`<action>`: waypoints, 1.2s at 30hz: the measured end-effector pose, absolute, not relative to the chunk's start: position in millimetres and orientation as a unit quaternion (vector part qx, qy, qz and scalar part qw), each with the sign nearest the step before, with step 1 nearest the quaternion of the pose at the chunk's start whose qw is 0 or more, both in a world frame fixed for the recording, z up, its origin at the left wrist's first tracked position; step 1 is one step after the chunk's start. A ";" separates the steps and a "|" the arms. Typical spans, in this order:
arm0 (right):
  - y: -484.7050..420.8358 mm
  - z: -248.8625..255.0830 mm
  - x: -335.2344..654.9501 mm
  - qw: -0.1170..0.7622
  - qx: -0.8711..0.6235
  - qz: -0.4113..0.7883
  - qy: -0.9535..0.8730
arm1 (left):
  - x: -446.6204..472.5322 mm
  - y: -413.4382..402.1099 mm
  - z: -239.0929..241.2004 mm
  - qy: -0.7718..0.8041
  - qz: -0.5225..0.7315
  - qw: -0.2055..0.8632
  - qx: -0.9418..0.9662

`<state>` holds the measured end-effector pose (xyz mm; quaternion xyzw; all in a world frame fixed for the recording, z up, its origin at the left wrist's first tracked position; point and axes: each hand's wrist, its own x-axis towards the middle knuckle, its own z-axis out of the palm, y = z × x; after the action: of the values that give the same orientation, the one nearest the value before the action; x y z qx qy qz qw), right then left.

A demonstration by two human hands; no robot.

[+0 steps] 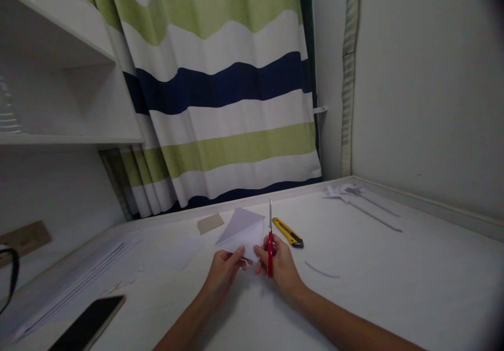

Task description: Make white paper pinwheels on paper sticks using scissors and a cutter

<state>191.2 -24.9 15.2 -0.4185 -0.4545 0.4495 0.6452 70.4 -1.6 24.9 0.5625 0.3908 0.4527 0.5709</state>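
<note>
My left hand (225,271) pinches the lower edge of a folded white paper triangle (243,230) held above the white desk. My right hand (280,266) is closed around red-handled scissors (270,243), whose blades point straight up beside the paper's right edge. The right fingertips also touch the paper. The two hands are close together near the middle of the desk.
A yellow utility knife (288,232) lies just right of the scissors. A brown card piece (210,223) sits behind the paper. A thin paper strip (321,271), a white paper pinwheel (354,193), a sheet stack (84,272) and a dark phone (92,322) lie around. A striped curtain (220,93) hangs behind.
</note>
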 end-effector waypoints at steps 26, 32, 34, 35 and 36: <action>-29.7 9.8 217.6 0.375 -0.543 0.184 -0.729 | 36.2 27.5 32.1 0.372 0.565 0.569 0.468; -28.5 11.2 216.8 0.372 -0.563 0.207 -0.708 | 36.2 25.5 35.1 0.369 0.562 0.580 0.460; -31.3 14.7 217.5 0.376 -0.560 0.236 -0.699 | 36.0 25.6 35.5 0.365 0.564 0.581 0.460; -33.3 17.3 218.1 0.369 -0.562 0.261 -0.693 | 36.0 25.6 35.7 0.364 0.565 0.581 0.460; -35.5 20.4 218.7 0.353 -0.562 0.299 -0.686 | 36.1 25.5 35.8 0.362 0.566 0.580 0.460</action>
<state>218.7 -35.5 20.4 -0.5620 -0.6856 0.2992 0.3529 36.1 25.5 35.8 0.4604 0.3616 0.5662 0.5803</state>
